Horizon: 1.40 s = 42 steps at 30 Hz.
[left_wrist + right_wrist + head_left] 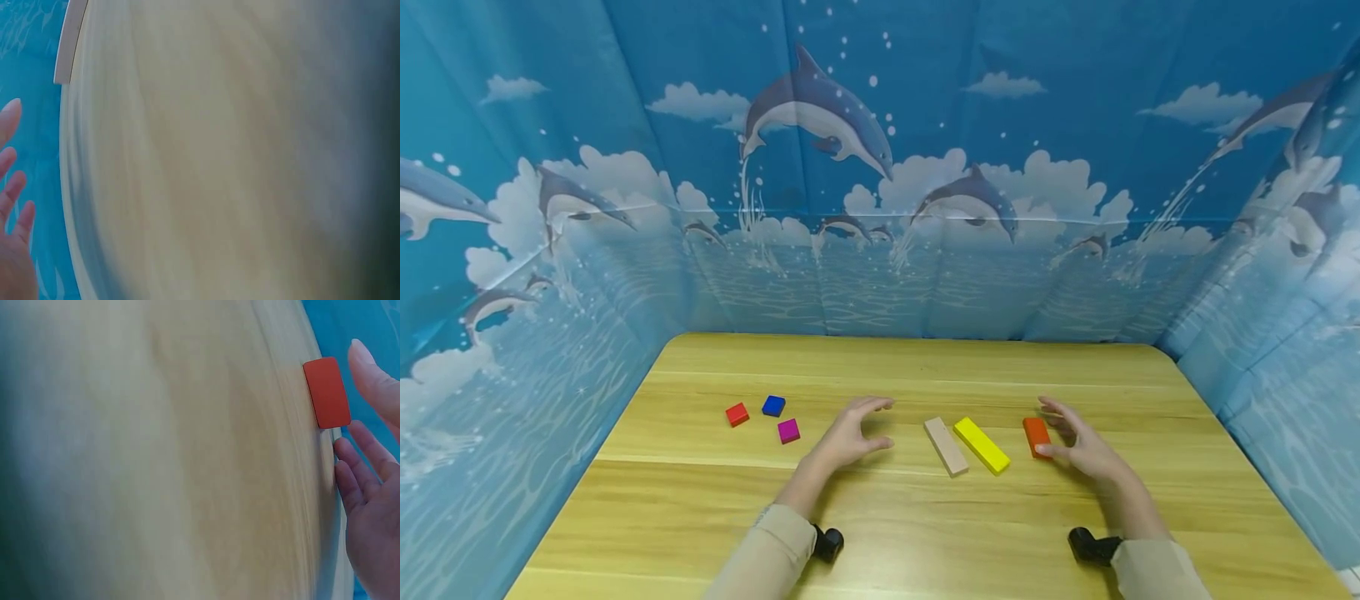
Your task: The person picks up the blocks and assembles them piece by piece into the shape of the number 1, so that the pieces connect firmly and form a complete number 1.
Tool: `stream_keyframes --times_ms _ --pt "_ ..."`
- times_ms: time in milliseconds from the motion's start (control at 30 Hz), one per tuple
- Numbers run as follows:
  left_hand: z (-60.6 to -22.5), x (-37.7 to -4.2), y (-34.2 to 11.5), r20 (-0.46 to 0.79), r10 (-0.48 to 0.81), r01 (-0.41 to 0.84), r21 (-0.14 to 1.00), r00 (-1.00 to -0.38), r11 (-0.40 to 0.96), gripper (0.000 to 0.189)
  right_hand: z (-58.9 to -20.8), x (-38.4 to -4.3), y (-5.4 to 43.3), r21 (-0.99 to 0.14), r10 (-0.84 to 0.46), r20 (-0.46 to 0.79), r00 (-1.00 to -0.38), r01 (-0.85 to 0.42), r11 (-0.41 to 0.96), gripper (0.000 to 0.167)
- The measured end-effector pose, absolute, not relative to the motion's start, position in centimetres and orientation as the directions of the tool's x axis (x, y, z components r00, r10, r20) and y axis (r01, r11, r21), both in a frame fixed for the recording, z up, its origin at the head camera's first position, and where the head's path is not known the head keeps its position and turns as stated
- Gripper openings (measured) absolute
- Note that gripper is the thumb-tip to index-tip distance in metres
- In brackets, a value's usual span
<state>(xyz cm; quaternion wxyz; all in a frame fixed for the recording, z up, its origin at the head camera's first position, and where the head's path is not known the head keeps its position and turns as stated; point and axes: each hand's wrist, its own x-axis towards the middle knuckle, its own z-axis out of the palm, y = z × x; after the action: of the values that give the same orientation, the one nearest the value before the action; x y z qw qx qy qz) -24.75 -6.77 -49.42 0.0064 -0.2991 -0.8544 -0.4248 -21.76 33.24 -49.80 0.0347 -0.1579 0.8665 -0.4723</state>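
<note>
My right hand (1082, 446) hovers at the right side of an orange-red rectangular block (1037, 437); its thumb tip overlaps the block's near corner in the head view. In the right wrist view the thumb stands apart from that block (327, 394), and the fingers are spread. My left hand (850, 433), thumb and fingers parted, has nothing between them. To its right lie a beige plank (946, 447) and a longer-looking yellow block (982, 446), side by side and slanted. The beige plank's edge (70, 47) also shows at the top of the left wrist view.
Left of my left hand, three small blocks lie on the wooden table (925, 533): red (737, 415), blue (773, 406) and magenta (788, 431). A blue dolphin-print curtain (850, 275) encloses the table's back and sides.
</note>
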Motion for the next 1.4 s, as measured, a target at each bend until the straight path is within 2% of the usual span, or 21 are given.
stream_keyframes --times_ms 200,733,967,1400 --pt "-50.1 -25.1 -5.7 0.266 0.557 0.544 0.724 -0.787 0.424 0.061 -50.2 -21.5 33.3 -0.852 -0.306 0.043 -0.951 -0.195 0.487 0.077" --pt "-51.0 -26.2 -3.0 0.255 0.584 0.534 0.759 -0.77 0.372 0.061 -50.1 -21.6 33.6 -0.851 -0.356 -0.03 -0.934 -0.163 0.5 0.08" --pt "-51.4 -26.9 -2.2 0.22 0.582 0.516 0.752 -0.783 0.41 0.063 -50.3 -21.6 33.8 -0.852 -0.367 -0.014 -0.93 -0.181 0.492 0.079" --pt "-51.5 -28.1 -0.7 0.151 0.632 0.52 0.726 -0.76 0.451 0.061 -50.3 -21.6 33.9 -0.843 -0.37 -0.002 -0.929 -0.197 0.5 0.076"
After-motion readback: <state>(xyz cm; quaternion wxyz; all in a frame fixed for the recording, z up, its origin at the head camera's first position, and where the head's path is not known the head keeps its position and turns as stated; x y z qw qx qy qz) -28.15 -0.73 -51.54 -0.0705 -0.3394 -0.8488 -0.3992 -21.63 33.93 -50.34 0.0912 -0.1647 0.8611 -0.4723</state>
